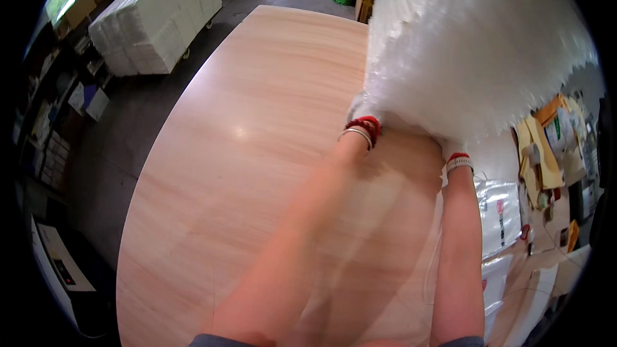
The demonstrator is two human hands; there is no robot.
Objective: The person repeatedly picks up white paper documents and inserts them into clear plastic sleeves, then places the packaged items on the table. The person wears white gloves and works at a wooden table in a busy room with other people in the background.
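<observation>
Your left hand (361, 114) and right hand (452, 150) grip the white stack (475, 45) upper right, fingers hidden; white bundles (157, 16) sit upper left.

1. The wooden table (257, 154) stretches out in front of me, my forearms reaching over its near right part.
2. My left hand (361, 115) and right hand (453, 151) sit side by side under the near edge of a tall stack of plastic sheets (475, 45), which stands at the table's far right.
3. A pallet of stacked bundles (157, 19) stands on the floor beyond the table's far left corner.
4. Shelves (48, 122) line the left side.
5. Printed bags (501, 218) lie right of my right forearm.
</observation>
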